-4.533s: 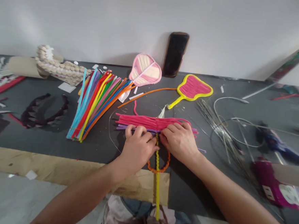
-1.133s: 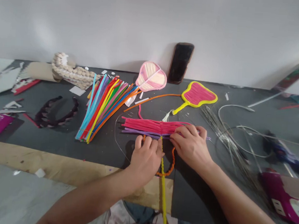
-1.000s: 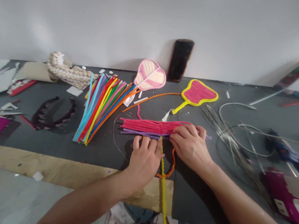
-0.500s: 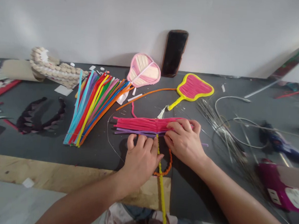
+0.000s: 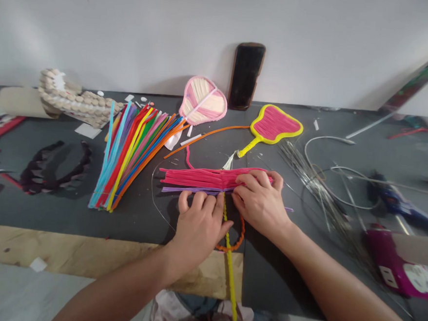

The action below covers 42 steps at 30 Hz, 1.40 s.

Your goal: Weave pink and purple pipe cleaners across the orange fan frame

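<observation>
A row of pink pipe cleaners (image 5: 194, 177) lies crosswise in front of me, with purple pipe cleaners (image 5: 175, 189) along its near edge. A yellow twisted stem (image 5: 230, 267) runs from their middle toward me, and an orange twisted loop (image 5: 241, 236) curves beside it. My left hand (image 5: 200, 223) has its fingers bent and closed at the purple strands, left of the stem; its fingertips are partly hidden. The curled fingers of my right hand (image 5: 261, 195) press over the right half of the pink row, covering part of it.
A bundle of coloured pipe cleaners (image 5: 129, 159) lies left. Behind are a pink-and-cream fan shape (image 5: 205, 103), a yellow-edged pink one (image 5: 277, 126) and a phone (image 5: 246, 77) against the wall. Loose wires (image 5: 313, 187), a blue glue gun (image 5: 394, 197) and a black headband (image 5: 54, 183) flank the work.
The whole view has shifted slightly. Both hands remain on the pink and purple pipe cleaners, with the purple strands on the left now lying closer together.
</observation>
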Tool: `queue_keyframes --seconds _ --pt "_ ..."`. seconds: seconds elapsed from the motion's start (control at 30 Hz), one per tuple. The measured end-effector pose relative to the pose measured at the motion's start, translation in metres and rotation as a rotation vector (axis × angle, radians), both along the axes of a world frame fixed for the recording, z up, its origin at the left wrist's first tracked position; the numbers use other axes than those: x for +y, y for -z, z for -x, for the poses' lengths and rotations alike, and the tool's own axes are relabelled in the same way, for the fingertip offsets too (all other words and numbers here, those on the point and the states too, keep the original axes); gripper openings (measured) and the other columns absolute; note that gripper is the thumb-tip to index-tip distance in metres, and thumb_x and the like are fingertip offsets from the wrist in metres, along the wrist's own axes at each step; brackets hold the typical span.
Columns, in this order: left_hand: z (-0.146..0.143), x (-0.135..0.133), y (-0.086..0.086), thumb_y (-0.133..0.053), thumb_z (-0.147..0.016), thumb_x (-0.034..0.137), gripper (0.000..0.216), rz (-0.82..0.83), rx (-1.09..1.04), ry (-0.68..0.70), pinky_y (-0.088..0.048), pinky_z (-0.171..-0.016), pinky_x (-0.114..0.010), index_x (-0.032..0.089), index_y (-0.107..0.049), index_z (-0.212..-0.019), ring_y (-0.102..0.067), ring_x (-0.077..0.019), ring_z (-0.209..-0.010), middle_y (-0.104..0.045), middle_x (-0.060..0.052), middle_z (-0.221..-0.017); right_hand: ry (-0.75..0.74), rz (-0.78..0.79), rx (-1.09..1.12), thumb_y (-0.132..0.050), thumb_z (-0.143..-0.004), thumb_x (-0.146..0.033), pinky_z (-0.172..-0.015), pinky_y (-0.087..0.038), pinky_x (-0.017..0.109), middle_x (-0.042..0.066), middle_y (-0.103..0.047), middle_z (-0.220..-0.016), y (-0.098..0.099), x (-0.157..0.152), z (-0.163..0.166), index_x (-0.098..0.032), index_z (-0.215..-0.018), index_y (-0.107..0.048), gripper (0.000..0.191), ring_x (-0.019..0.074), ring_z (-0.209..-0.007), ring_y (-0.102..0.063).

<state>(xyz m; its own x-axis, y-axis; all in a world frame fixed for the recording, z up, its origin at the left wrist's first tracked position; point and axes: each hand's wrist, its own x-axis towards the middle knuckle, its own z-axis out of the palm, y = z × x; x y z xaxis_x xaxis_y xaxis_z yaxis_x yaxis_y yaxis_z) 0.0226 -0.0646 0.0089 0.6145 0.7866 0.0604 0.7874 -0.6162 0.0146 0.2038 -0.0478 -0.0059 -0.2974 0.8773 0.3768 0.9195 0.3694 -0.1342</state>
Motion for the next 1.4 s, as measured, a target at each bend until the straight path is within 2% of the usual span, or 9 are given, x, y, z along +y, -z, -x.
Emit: queue_keyframes --seconds 0.27,0.37,0.47,0.6,0.7,0.9,1.07,1.2,1.4 --pt "0.002 0.003 0.001 -0.049 -0.094 0.05 0.051 -0.023 0.026 0.01 -0.029 -0.094 -0.053 0.012 -0.06 -0.127 -0.049 -0.0282 -0.098 -0.064 -0.012 -0.101 -0.01 0.002 0.006 -0.058 -0.093 -0.025 -0.096 -0.026 0.047 0.003 -0.072 -0.104 -0.005 0.0 -0.003 -0.023 -0.078 -0.069 0.018 0.0244 -0.105 -0.052" --pt "0.001 0.004 0.003 -0.051 -0.093 0.051 0.051 -0.032 0.032 -0.009 -0.027 -0.095 -0.054 0.014 -0.06 -0.127 -0.049 -0.0285 -0.099 -0.065 -0.011 -0.1 0.032 -0.032 0.088 -0.06 -0.091 -0.03 -0.093 -0.034 0.046 0.006 -0.071 -0.108 -0.021 -0.002 -0.025 -0.024 -0.09 -0.071 0.012 0.0262 -0.105 -0.055" --pt "0.001 0.004 0.005 -0.053 -0.092 0.051 0.05 -0.022 0.028 -0.025 -0.028 -0.095 -0.053 0.015 -0.061 -0.126 -0.049 -0.0283 -0.1 -0.066 -0.011 -0.101 0.183 -0.07 0.255 -0.055 -0.091 -0.028 -0.081 -0.045 0.037 0.007 -0.071 -0.1 -0.039 -0.013 -0.06 -0.023 -0.095 -0.069 0.015 0.0215 -0.09 -0.061" --pt "0.001 0.005 0.005 -0.055 -0.091 0.05 0.05 -0.006 0.011 -0.026 -0.028 -0.095 -0.053 0.014 -0.062 -0.125 -0.05 -0.0285 -0.1 -0.066 -0.011 -0.099 0.467 0.126 0.415 -0.054 -0.087 -0.034 -0.058 -0.045 0.028 0.002 -0.067 -0.074 -0.04 -0.041 -0.098 -0.022 -0.095 -0.067 0.019 0.015 -0.059 -0.059" --pt "0.001 0.005 0.004 -0.055 -0.091 0.049 0.05 -0.014 0.011 -0.016 -0.028 -0.096 -0.054 0.015 -0.061 -0.127 -0.05 -0.029 -0.1 -0.066 -0.011 -0.1 0.508 0.375 0.556 -0.057 -0.084 -0.043 -0.051 -0.045 0.027 0.001 -0.065 -0.065 -0.024 -0.055 -0.107 -0.02 -0.093 -0.067 0.027 0.0144 -0.054 -0.058" --pt "0.001 0.005 0.003 -0.057 -0.09 0.048 0.048 -0.036 0.009 -0.013 -0.03 -0.095 -0.054 0.014 -0.062 -0.124 -0.05 -0.0295 -0.099 -0.066 -0.012 -0.098 0.469 0.602 0.959 -0.071 -0.071 -0.054 -0.05 -0.053 0.027 0.002 -0.068 -0.07 -0.002 -0.049 -0.091 -0.016 -0.103 -0.066 0.049 0.0138 -0.054 -0.061" --pt "0.001 0.005 0.005 -0.057 -0.09 0.048 0.048 -0.04 -0.011 -0.017 -0.03 -0.096 -0.054 0.013 -0.063 -0.123 -0.051 -0.0297 -0.1 -0.066 -0.013 -0.099 0.426 0.615 1.109 -0.078 -0.064 -0.057 -0.056 -0.054 0.026 0.0 -0.065 -0.064 -0.003 -0.04 -0.08 -0.018 -0.082 -0.066 0.045 0.0127 -0.058 -0.062" --pt "0.001 0.004 0.007 -0.055 -0.091 0.047 0.049 -0.042 -0.028 -0.014 -0.029 -0.097 -0.055 0.013 -0.061 -0.126 -0.05 -0.0302 -0.102 -0.066 -0.013 -0.104 0.315 0.632 1.31 -0.082 -0.063 -0.052 -0.068 -0.058 0.029 0.002 -0.07 -0.075 -0.004 -0.033 -0.064 -0.019 -0.086 -0.068 0.042 0.0141 -0.07 -0.066" --pt "0.001 0.003 0.008 -0.058 -0.09 0.048 0.05 -0.022 -0.046 -0.031 -0.028 -0.099 -0.055 0.014 -0.061 -0.125 -0.05 -0.0297 -0.103 -0.066 -0.012 -0.103 0.166 0.727 1.211 -0.081 -0.065 -0.048 -0.067 -0.06 0.032 0.002 -0.07 -0.074 0.002 -0.016 -0.03 -0.018 -0.086 -0.07 0.038 0.0158 -0.068 -0.068"
